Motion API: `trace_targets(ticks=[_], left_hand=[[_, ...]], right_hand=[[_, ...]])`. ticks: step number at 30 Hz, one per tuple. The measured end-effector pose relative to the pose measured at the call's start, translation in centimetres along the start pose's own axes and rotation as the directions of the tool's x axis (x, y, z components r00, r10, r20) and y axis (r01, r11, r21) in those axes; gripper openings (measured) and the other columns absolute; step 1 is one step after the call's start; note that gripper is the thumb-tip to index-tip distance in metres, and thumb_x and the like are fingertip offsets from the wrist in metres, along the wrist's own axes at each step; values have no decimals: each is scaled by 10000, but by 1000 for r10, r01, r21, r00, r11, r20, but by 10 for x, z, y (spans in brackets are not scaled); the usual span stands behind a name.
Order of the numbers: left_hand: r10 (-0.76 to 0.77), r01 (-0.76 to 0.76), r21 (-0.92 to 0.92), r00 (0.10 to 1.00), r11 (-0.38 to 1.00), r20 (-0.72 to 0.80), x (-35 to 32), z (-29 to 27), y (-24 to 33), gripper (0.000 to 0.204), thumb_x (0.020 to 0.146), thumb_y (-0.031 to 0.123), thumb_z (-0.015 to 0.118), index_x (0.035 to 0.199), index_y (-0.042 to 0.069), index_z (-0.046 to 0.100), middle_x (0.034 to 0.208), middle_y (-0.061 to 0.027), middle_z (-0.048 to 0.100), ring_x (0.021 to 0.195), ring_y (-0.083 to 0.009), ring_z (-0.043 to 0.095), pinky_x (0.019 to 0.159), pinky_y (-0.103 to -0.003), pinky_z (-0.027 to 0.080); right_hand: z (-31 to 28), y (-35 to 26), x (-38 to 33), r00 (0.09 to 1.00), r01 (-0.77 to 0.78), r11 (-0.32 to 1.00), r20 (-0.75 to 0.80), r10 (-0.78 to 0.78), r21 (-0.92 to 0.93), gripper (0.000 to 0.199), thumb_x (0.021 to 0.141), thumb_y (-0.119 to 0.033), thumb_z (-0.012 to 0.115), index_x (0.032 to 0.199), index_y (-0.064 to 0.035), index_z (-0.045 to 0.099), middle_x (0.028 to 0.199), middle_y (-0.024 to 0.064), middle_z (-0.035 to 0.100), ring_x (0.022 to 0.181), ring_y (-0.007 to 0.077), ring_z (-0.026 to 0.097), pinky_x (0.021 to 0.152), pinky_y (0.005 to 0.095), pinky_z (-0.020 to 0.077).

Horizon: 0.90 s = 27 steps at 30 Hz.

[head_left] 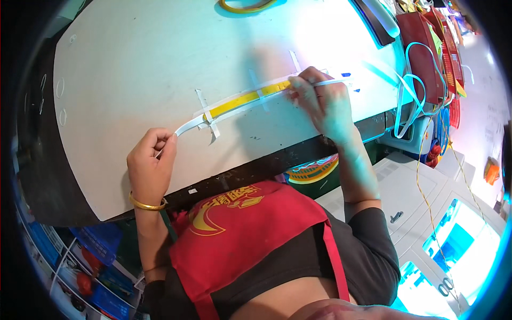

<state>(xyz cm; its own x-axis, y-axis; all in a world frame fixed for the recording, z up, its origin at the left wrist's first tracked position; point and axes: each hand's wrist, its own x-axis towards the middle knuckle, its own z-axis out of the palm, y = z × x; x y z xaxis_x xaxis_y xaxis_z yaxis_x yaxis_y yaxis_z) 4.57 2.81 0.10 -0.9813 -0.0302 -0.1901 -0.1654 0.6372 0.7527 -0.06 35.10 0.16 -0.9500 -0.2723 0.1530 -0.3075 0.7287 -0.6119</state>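
Observation:
A narrow white band runs from my left hand to the lower left end of a yellow strip on the table. My left thumb and fingers pinch the band. Toward the right end of the strip, my right hand has its fingertips pressed together against the yellow strip, and a white band passes by its knuckles. Exactly what lies between the right fingertips is hidden. Pale tape pieces cross the strip: one at its left end, one near its middle, another beyond.
The white tabletop has a dark front edge. A yellow ring lies at the far side. Looped white band hangs over the right edge, near a dark red box and red baskets. Below right stands a grey cabinet.

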Motion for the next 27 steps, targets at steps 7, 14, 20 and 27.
trace_targets(ticks=[7, 14, 20, 27], left_hand=[[36, -36, 14, 999, 999, -15, 1, 0, -1, 55, 877, 49, 658, 891, 1, 633, 674, -55, 618, 589, -89, 551, 544, -245, 437], [68, -68, 33, 998, 997, 3, 4, 1, -1, 76, 875, 78, 657, 872, 7, 632, 664, -61, 628, 563, -116, 565, 537, -266, 446], [33, -33, -7, 999, 999, 11, 4, -1, -3, 73, 871, 89, 656, 869, 19, 635, 653, -63, 625, 551, -130, 565, 534, -274, 449], [26, -26, 24, 999, 999, 25, 7, -2, 1, 105, 880, 124, 653, 875, 19, 645, 645, -47, 600, 569, -129, 544, 548, -276, 441]], right_hand=[[13, -5, 2, 972, 155, 967, -142, -185, -203, 151, 918, -200, 647, 859, -65, 613, 746, 71, 648, 691, 271, 650, 569, 383, 506], [19, -9, -4, 987, 84, 979, -149, -56, 187, 122, 889, -148, 659, 843, -55, 597, 719, 83, 636, 677, 282, 648, 566, 373, 495], [28, -20, 4, 968, 178, 955, -135, -214, -238, 123, 862, -147, 683, 842, -71, 588, 721, 86, 628, 669, 282, 639, 561, 388, 496], [35, -38, 3, 999, 29, 984, -48, -21, 176, 116, 909, -130, 658, 871, -29, 613, 744, 107, 646, 693, 309, 653, 603, 382, 502]])
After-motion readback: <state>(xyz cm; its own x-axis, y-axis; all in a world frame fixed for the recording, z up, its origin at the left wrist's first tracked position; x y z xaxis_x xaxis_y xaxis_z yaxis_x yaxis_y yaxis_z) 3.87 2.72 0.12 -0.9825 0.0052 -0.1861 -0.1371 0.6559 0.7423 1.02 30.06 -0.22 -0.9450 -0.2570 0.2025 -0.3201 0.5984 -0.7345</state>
